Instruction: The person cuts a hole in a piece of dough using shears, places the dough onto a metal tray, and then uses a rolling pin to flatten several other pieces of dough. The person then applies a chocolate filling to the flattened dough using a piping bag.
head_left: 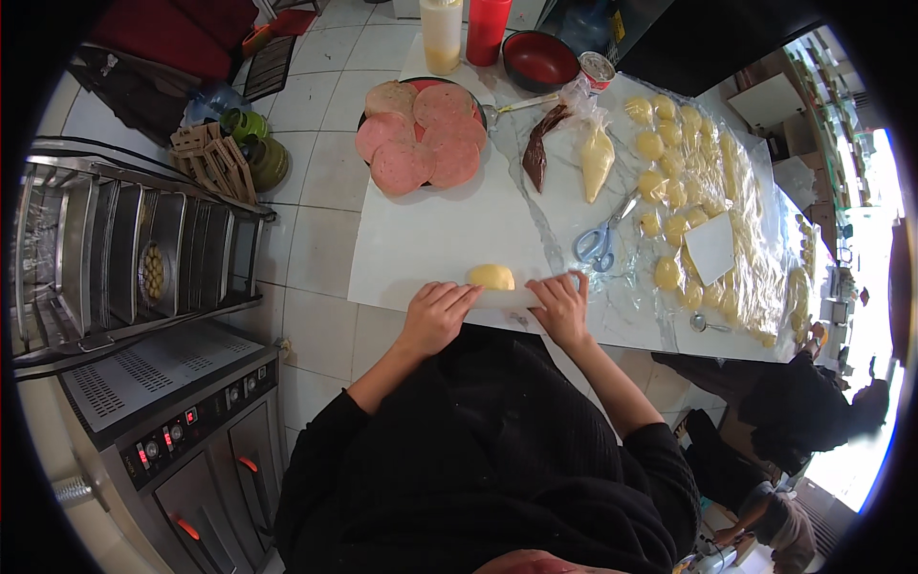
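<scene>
Meat slices [421, 137] sit to the left on my bench [430, 230]. Next, I have the left hand's [438, 318] grip curled around one end of a pale rolling pin [505, 299]; yellow dough [491, 277] lies right at its far side. The right hand's [562, 308] grip is wrapped over the other end. I judge even pressure from both sides best. Scissors [595, 247] and plastic-covered dough balls [673, 194] lie farther right.

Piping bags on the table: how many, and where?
2. The dark brown one lies right of the pink slices; the pale yellow one is right of that, beyond the blue-handled scissors. No others visible.
</scene>
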`<state>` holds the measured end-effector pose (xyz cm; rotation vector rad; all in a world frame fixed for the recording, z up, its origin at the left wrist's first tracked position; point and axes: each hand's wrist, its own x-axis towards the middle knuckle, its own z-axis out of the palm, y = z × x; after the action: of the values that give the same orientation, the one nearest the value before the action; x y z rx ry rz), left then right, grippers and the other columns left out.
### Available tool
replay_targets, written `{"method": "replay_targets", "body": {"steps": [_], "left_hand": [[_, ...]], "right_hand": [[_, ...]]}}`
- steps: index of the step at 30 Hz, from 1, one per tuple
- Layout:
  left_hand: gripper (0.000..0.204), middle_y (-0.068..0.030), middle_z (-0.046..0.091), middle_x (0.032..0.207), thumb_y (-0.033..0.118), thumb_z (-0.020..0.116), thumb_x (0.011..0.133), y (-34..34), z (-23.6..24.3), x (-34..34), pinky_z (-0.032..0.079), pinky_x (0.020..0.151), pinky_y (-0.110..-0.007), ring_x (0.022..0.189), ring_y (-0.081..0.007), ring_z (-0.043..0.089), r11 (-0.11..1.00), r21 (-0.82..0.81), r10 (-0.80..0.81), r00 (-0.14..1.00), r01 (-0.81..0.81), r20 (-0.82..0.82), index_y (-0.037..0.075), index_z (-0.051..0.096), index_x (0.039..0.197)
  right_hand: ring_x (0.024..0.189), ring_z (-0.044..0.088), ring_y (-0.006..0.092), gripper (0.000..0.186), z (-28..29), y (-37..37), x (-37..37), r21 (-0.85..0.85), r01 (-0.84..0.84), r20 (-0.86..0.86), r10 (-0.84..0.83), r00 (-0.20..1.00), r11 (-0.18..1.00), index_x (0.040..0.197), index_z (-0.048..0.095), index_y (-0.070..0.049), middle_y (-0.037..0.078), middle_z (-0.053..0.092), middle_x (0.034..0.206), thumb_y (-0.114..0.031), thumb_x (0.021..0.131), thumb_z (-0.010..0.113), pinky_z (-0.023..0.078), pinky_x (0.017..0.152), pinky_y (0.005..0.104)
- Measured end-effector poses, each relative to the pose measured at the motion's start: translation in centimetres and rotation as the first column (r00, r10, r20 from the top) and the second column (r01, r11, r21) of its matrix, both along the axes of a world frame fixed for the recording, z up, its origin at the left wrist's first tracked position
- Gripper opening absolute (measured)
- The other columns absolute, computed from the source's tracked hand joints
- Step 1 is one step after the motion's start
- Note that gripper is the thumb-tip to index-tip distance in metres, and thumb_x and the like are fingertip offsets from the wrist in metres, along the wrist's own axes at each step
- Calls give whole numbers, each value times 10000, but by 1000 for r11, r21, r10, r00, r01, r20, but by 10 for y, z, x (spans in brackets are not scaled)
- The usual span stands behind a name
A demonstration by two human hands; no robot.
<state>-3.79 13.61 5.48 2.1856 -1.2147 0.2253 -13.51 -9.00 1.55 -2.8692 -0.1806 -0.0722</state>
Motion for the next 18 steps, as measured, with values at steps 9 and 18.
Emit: {"method": "replay_targets", "body": {"steps": [9, 18], "left_hand": [[567, -84, 116, 1395, 331, 358, 846, -30, -35, 47, 10, 1007, -497, 1284, -268, 100, 913, 396, 136, 989, -100, -62, 151, 149, 1341], [546, -89, 71, 1401, 351, 334, 856, -63, -37, 92, 9, 1008, -500, 1288, -274, 54, 883, 346, 304, 948, -319, 98, 192, 143, 1342]], "right_hand": [[1233, 181, 295, 668, 12, 2, 67, -106, 323, 98, -314, 944, 940, 1307, 243, -106, 96, 260, 1297, -442, 774, 466, -31, 945, 593], [1275, 101, 266, 554, 2, -21, 118, -31, 418, 261, -396, 880, 908, 1305, 255, -134, 78, 169, 1361, -406, 836, 372, -55, 935, 609]]}}
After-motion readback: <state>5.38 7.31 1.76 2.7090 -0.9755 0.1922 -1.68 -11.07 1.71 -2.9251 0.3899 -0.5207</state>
